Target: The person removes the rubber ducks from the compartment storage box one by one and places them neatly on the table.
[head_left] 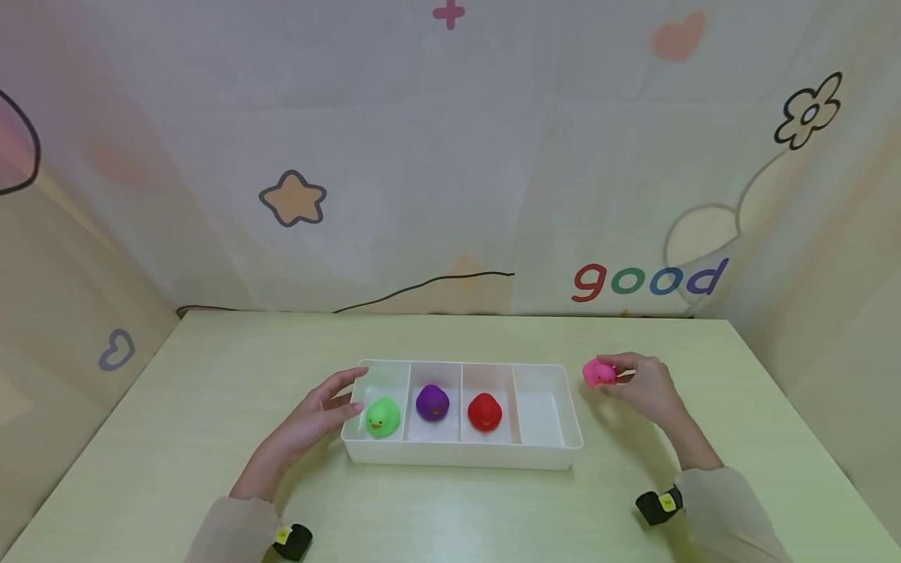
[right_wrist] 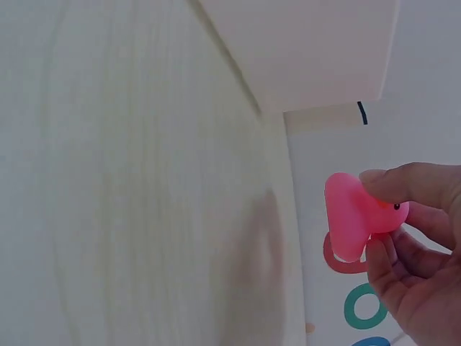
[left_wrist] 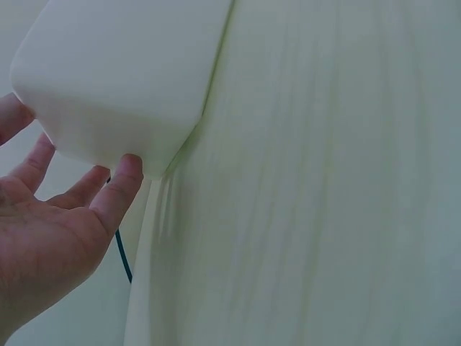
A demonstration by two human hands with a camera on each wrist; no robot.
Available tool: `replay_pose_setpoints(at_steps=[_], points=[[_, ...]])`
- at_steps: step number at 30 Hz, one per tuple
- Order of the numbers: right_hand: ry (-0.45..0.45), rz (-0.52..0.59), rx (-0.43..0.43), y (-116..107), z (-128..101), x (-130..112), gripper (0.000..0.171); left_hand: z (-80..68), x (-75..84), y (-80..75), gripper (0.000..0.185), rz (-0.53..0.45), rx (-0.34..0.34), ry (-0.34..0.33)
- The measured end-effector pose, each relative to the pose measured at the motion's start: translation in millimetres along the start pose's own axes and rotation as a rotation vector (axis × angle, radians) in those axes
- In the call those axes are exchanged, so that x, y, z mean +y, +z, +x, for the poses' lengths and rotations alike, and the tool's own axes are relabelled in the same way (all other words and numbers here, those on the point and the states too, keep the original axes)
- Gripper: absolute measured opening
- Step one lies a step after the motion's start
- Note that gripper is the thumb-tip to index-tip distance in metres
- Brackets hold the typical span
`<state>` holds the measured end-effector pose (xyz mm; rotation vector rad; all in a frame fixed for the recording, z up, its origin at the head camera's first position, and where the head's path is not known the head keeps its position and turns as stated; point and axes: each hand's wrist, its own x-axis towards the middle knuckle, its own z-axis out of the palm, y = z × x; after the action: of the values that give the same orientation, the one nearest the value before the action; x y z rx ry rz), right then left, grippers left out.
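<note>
My right hand pinches a pink rubber duck between thumb and fingers, to the right of a long white divided box. In the right wrist view the duck is held by its head, its rounded base pointing away from the palm. Against the box's left end rests my left hand, fingers spread, with thumb and forefinger at the rim. The left wrist view shows its fingertips touching the end wall. Inside the box, from left, sit a green duck, a purple duck and a red duck, each in its own compartment.
The rightmost compartment shows its bare white floor. Beneath the box is a pale wood-grain table, bordered by printed cloth at the back and both sides. Each wrist wears a small black device.
</note>
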<state>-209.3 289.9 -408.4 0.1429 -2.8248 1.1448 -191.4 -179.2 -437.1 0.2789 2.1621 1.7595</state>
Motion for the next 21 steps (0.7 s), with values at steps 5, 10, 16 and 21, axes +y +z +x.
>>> replay_pose_setpoints(at_steps=[5,10,16,21], points=[[0.023,-0.022,-0.023,5,2,6,0.041,0.3,0.1,0.3,0.059,-0.001,0.01,-0.013],[0.031,-0.036,-0.048,8,3,8,0.042,-0.6,0.3,0.7,0.058,-0.001,0.009,-0.012],[0.03,-0.038,-0.083,12,2,9,0.044,0.1,-0.5,0.3,0.058,-0.011,-0.002,-0.005],[0.018,-0.03,-0.09,14,2,10,0.043,1.3,-1.9,-0.2,0.058,-0.019,0.008,-0.01]])
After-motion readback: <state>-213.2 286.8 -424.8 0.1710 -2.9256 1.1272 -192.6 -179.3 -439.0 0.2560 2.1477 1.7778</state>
